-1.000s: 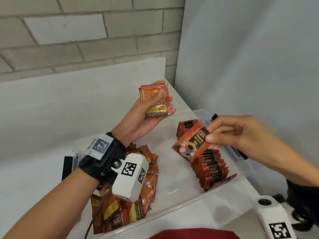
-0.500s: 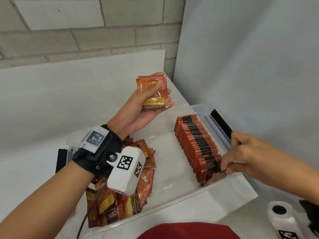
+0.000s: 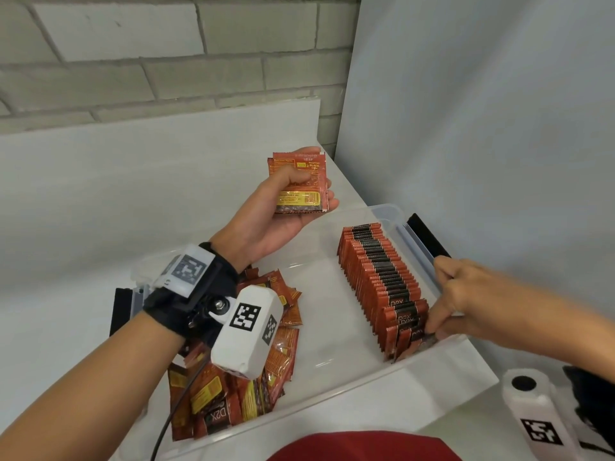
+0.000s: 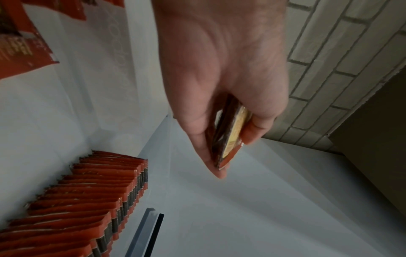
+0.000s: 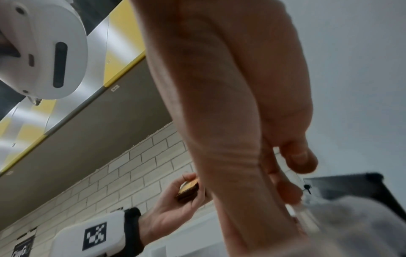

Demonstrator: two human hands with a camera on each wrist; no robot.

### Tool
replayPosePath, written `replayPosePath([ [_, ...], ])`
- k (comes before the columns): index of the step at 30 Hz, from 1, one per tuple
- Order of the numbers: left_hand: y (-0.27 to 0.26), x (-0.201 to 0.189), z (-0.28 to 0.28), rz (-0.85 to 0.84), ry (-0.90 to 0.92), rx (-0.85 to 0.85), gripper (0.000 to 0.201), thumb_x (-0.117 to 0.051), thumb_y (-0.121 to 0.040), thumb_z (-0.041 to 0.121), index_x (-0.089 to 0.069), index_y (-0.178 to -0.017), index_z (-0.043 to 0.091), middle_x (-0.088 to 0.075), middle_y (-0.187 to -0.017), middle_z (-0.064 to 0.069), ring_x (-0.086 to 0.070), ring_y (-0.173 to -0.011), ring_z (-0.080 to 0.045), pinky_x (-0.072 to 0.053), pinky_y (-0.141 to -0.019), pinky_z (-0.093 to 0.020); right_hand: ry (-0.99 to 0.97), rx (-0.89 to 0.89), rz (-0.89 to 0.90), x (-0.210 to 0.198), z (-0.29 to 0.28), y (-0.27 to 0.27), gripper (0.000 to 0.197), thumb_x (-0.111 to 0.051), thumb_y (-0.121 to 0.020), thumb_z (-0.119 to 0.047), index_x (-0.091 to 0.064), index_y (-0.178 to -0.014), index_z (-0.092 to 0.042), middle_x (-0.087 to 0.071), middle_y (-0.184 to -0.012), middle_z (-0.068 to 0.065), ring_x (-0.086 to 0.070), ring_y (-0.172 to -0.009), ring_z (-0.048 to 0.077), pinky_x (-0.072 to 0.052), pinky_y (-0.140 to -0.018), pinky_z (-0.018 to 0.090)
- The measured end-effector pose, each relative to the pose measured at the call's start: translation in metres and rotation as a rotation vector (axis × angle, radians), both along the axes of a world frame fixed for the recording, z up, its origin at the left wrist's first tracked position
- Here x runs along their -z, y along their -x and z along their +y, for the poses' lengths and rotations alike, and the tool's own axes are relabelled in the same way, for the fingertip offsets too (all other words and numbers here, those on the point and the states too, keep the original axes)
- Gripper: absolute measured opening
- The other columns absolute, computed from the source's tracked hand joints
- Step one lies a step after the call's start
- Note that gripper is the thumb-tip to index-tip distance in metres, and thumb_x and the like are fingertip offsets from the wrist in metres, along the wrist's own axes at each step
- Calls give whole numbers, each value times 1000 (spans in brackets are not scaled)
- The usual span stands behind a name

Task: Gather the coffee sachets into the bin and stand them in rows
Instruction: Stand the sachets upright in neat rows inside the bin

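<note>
A clear plastic bin (image 3: 362, 390) holds a long row of red-and-black coffee sachets (image 3: 376, 271) standing on edge along its right side. A loose pile of sachets (image 3: 233, 387) lies at its left end. My left hand (image 3: 312, 191) is raised over the bin's far edge and grips a small stack of sachets (image 3: 301, 197), thumb on top; the left wrist view shows the stack (image 4: 232, 132) edge-on. My right hand (image 3: 432, 327) is down at the row's near end, its curled fingers pinching the last sachet (image 3: 412, 334) there.
Black latches sit on the bin's right end (image 3: 427, 237) and left end (image 3: 121, 311). A white panel (image 3: 482, 128) rises just right of the bin, with a brick wall (image 3: 166, 61) behind. The bin's middle floor (image 3: 322, 321) is bare between pile and row.
My right hand carried a sachet from above the row down to its near end and tucked it in. The left hand has stayed raised with its stack.
</note>
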State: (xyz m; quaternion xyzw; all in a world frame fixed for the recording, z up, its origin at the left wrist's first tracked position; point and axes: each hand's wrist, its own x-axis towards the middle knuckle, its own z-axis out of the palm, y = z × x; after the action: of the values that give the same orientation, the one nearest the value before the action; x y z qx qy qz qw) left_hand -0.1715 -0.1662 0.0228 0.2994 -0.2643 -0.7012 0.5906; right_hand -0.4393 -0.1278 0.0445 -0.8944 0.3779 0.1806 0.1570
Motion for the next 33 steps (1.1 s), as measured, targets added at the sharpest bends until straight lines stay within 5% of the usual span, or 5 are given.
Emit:
replayPosePath([
  [5,1,2,-1,-8,32,45,36,-57,-77,6,-56,-113,7,-65,-86,-10,-70,-77,-20,-59,-74,-36,-120,33,-89,-18,-7,7,23,-64,-88,-35,-68,-99,-54,-36,-85,-21,-31,-95,-25,-31,-74,2],
  [11,1,4,1,-146,133,130,37,-55,-85,2,-61,-116,21,-70,-95,2,-68,-86,-12,-56,-78,-29,-15,274,-506,-31,-17,-9,16,-68,-71,-48,-70,-87,-51,-69,-80,-21,-57,-81,-11,-39,-67,5],
  [25,2,5,3,-219,199,181,44,-74,-77,-1,-63,-112,23,-70,-107,-5,-68,-97,-22,-57,-82,-32,-129,553,-1013,-10,-32,-80,26,-71,-83,-28,-63,-106,-21,-75,-81,-8,-68,-81,10,-51,-77,18],
  [30,3,1,4,-164,104,216,53,-50,-80,52,-66,-116,16,-70,-109,-8,-68,-96,-20,-56,-81,-29,-32,524,-1133,-20,-31,-78,9,-71,-83,-20,-66,-89,-19,-74,-78,-5,-69,-80,17,-52,-80,29],
  [33,4,-1,3,-110,30,241,65,-45,-79,59,-63,-115,8,-66,-90,-10,-65,-76,-18,-57,-70,-30,83,491,-1214,-26,-28,-76,10,-74,-79,-21,-66,-80,-17,-73,-80,-3,-69,-78,16,-55,-77,37],
])
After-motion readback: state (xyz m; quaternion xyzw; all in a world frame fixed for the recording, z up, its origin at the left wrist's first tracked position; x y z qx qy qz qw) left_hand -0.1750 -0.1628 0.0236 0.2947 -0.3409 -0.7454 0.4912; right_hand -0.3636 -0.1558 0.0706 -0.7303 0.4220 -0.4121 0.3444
